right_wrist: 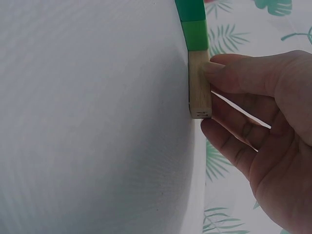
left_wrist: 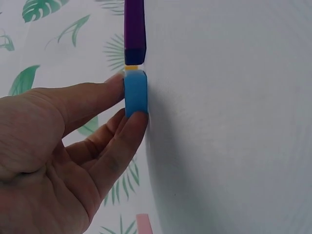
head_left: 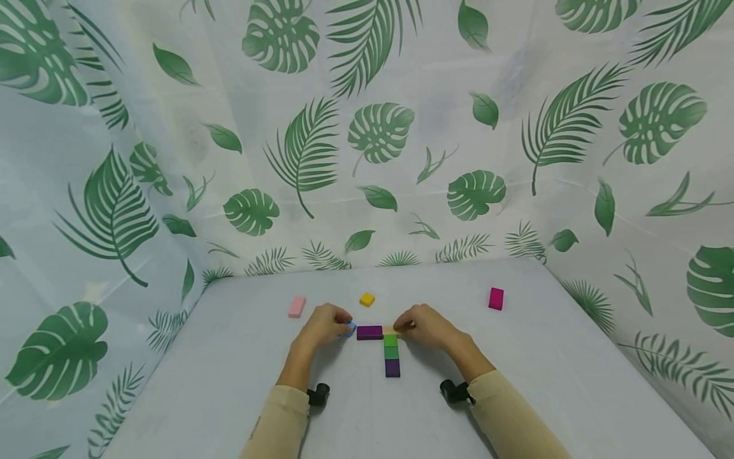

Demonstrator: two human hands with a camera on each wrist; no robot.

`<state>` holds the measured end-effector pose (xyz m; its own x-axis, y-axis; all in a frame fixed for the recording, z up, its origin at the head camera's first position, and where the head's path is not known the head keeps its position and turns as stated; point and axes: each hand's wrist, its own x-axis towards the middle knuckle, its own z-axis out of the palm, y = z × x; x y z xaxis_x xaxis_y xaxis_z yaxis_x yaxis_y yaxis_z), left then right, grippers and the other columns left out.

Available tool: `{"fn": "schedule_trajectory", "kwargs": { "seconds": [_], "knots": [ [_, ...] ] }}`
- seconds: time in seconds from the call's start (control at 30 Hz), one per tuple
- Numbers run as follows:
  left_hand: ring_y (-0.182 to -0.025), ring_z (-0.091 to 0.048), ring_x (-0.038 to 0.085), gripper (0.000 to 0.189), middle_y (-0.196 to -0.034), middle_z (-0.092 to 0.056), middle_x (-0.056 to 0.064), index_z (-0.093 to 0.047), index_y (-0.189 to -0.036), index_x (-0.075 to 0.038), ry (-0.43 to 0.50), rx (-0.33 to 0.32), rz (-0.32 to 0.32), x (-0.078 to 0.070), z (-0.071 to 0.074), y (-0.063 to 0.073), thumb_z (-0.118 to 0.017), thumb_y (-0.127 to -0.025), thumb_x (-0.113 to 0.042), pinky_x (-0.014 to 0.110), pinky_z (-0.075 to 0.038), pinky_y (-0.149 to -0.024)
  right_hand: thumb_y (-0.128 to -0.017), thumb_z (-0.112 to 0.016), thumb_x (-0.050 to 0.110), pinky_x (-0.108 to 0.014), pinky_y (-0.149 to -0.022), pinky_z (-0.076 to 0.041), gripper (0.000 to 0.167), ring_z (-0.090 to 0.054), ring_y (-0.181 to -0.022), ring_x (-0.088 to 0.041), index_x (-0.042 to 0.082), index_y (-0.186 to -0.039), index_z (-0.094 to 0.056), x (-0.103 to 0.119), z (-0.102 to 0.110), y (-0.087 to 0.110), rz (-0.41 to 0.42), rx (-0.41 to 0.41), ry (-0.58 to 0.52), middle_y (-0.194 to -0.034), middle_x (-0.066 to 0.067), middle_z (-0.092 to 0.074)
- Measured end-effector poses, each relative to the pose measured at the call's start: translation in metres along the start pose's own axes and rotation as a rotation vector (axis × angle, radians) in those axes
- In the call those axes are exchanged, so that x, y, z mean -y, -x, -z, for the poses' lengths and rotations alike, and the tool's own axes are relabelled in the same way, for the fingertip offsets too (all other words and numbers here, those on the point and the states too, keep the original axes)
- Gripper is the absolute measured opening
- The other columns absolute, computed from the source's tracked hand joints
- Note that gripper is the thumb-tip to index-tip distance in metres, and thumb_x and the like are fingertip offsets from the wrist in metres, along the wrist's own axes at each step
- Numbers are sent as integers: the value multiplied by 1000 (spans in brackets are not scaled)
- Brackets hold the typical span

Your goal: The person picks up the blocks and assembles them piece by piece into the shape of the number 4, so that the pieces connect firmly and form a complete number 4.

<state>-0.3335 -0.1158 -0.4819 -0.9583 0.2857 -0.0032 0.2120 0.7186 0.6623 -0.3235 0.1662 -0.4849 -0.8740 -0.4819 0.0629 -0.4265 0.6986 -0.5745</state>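
My left hand (head_left: 325, 324) pinches a small blue block (head_left: 350, 329) between thumb and fingers, just left of a long purple block (head_left: 369, 332). In the left wrist view, a narrow gap separates the blue block (left_wrist: 136, 92) from the purple one (left_wrist: 135, 34). With thumb and fingertips my right hand (head_left: 427, 326) holds a plain wooden block (right_wrist: 200, 83), marked "24" on its end. That wooden piece meets the purple block's right end. Below it in the head view, a light green block (head_left: 390, 340), a darker green block (head_left: 391, 352) and a dark purple block (head_left: 392, 368) form a column.
Behind the hands lie a pink block (head_left: 296, 306) on the left, a yellow block (head_left: 367, 299) near the middle and a magenta block (head_left: 496, 298) on the right. Leaf-printed sheets (head_left: 424, 242) enclose the white table (head_left: 218, 382) at the back and sides.
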Motion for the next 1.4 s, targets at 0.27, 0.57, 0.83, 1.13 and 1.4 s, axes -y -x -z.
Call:
{"fn": "schedule_trajectory", "kwargs": {
  "seconds": [0.27,0.57,0.83,1.13,1.4],
  "knots": [
    [-91,-63,18,22,-103,-74,7,-78,-113,-4,-7,3,-6,0,-1,0,-78,-93,-12,39,-57,-86,-93,-72,-1,-45,-95,-57,19,-71,-106,-22,6,-109,-82,2,1,0,5,0,4,-108,-3,-79],
    [-94,-63,19,22,-104,-74,7,-78,-114,-5,-12,9,-4,-1,-2,-1,-78,-93,-12,42,-55,-90,-93,-72,-2,-44,-94,-58,20,-71,-105,-22,6,-108,-82,2,0,1,-1,-1,-4,-108,-3,-79],
    [-97,-64,20,20,-107,-74,7,-79,-113,-6,-16,13,6,-2,-3,-2,-77,-94,-11,44,-56,-93,-93,-72,-3,-44,-95,-58,20,-71,-105,-21,6,-108,-82,3,0,1,-13,-4,-10,-107,-3,-79],
    [-96,-64,20,20,-106,-74,8,-79,-112,-6,-30,-3,-17,-1,-5,-3,-76,-93,-11,44,-56,-91,-92,-72,-3,-44,-93,-58,20,-71,-103,-20,6,-107,-82,2,0,1,-4,-5,0,-106,-3,-79],
    [-97,-65,21,20,-107,-74,9,-79,-113,-6,-33,-3,-18,-1,-5,-3,-76,-93,-10,45,-55,-93,-92,-72,-4,-43,-93,-59,21,-71,-103,-20,7,-107,-82,2,0,0,-23,-3,-7,-106,-2,-79]
  ]
}}
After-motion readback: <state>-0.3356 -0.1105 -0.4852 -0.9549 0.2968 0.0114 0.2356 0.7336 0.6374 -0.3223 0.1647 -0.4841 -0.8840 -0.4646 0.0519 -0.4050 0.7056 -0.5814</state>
